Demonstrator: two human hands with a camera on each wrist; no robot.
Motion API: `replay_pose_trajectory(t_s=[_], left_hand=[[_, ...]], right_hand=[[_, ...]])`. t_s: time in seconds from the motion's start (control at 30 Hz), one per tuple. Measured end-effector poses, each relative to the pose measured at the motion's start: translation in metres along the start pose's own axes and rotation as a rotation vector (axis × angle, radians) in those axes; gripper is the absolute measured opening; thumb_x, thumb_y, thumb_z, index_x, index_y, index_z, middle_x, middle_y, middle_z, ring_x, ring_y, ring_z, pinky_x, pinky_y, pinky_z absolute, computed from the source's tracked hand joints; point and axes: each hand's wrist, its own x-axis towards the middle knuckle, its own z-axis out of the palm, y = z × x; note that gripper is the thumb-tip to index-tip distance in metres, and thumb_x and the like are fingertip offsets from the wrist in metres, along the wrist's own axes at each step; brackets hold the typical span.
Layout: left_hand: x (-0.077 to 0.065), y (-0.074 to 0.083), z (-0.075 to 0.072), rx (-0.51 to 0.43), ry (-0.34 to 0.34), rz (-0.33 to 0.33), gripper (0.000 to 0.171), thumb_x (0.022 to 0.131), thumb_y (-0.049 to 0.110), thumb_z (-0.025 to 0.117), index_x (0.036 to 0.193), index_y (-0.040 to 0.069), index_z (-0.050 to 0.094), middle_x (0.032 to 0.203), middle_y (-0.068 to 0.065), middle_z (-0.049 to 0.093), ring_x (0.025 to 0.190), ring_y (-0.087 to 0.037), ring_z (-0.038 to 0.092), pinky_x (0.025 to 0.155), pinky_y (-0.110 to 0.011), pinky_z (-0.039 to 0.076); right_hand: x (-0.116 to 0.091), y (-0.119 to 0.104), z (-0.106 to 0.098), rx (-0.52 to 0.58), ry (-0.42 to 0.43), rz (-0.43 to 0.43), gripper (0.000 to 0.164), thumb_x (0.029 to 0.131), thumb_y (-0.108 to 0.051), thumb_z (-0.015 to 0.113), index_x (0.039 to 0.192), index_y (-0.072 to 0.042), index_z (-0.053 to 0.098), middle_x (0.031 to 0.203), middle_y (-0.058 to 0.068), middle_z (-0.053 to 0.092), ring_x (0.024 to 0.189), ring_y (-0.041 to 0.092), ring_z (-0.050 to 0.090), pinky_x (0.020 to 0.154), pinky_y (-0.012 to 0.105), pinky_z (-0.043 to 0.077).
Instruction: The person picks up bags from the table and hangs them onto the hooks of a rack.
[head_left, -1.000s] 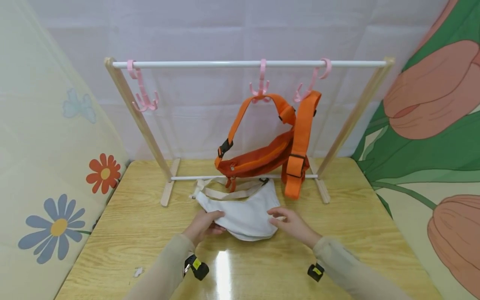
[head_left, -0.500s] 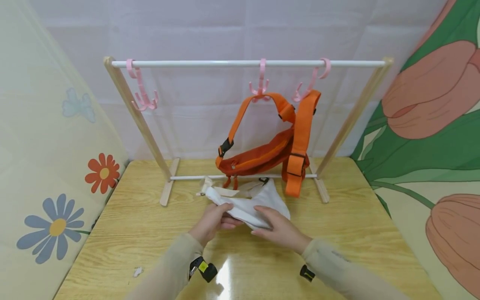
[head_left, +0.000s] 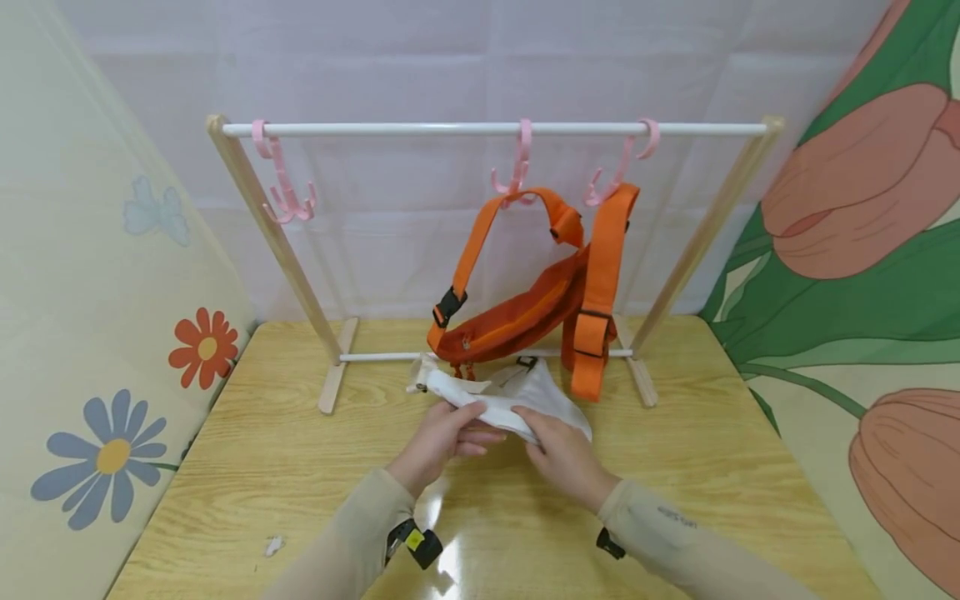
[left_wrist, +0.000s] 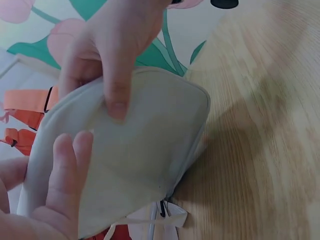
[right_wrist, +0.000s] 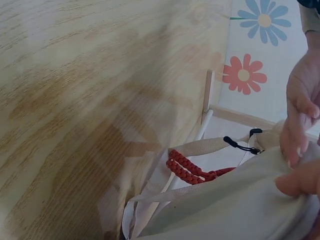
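1. Upper left of the head view: a pink hook (head_left: 281, 173) hangs.
2. Low middle: the left hand (head_left: 441, 437) pinches the white bag (head_left: 546, 397) by its near edge.
3. The bag is just below the middle. It looks light, soft and floppy; that edge seems good to hold, with two hands.
4. Just right: the right hand (head_left: 564, 454) pinches it too.
5. Right of middle: an orange strap (head_left: 609, 250) hangs.

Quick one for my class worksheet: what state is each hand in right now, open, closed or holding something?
Left hand: holding the white bag between thumb and fingers.
Right hand: holding the same bag, also between thumb and fingers.
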Motion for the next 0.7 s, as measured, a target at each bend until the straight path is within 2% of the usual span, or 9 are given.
replay_pose_trajectory(t_s=[0.13,0.23,0.33,0.47,0.57,0.7], left_hand=[[0.001,-0.003,-0.005,0.011,-0.050,0.027,0.041,0.104,0.021,0.053,0.132,-0.008,0.048,0.121,-0.025,0.068,0.089,-0.014,0.073,0.074,-0.024,0.059],[0.001,-0.007,-0.009,0.057,-0.040,0.066,0.047,0.102,0.018,0.056,0.136,-0.011,0.043,0.127,-0.028,0.062,0.100,-0.022,0.072,0.083,-0.032,0.058],[0.000,-0.009,-0.011,0.099,0.039,0.082,0.053,0.098,0.013,0.059,0.139,-0.015,0.040,0.128,-0.031,0.059,0.109,-0.035,0.068,0.092,-0.042,0.056],[0.000,-0.012,-0.014,0.152,0.173,0.054,0.058,0.095,0.010,0.063,0.140,-0.015,0.038,0.132,-0.033,0.055,0.117,-0.042,0.059,0.098,-0.050,0.051],[0.001,-0.015,-0.017,0.201,0.251,0.036,0.065,0.094,0.012,0.064,0.144,-0.016,0.032,0.140,-0.035,0.046,0.125,-0.045,0.051,0.103,-0.054,0.046],[0.004,-0.018,-0.023,0.220,0.315,0.036,0.077,0.093,0.012,0.065,0.149,-0.016,0.020,0.152,-0.037,0.027,0.135,-0.052,0.038,0.111,-0.060,0.036]], right_hand=[[0.003,0.003,-0.003,-0.001,0.052,-0.003,0.041,0.082,0.010,0.070,0.120,-0.001,0.067,0.103,0.016,0.074,0.089,0.030,0.072,0.076,0.048,0.057],[0.005,0.006,-0.008,-0.005,0.094,-0.016,0.040,0.081,0.010,0.071,0.119,-0.001,0.068,0.097,0.014,0.074,0.079,0.025,0.069,0.069,0.044,0.056],[0.008,0.009,-0.014,0.013,0.121,-0.008,0.040,0.081,0.010,0.070,0.120,-0.002,0.068,0.097,0.014,0.074,0.076,0.022,0.065,0.065,0.041,0.054],[0.010,0.009,-0.022,0.064,0.138,0.013,0.038,0.084,0.010,0.068,0.120,-0.001,0.068,0.101,0.017,0.073,0.073,0.020,0.062,0.060,0.034,0.052],[0.011,0.009,-0.028,0.099,0.153,0.026,0.036,0.084,0.011,0.067,0.119,0.001,0.068,0.101,0.018,0.073,0.068,0.017,0.059,0.057,0.029,0.048],[0.012,0.007,-0.037,0.137,0.187,0.028,0.034,0.085,0.012,0.066,0.117,0.002,0.069,0.100,0.018,0.073,0.066,0.014,0.057,0.055,0.026,0.046]])
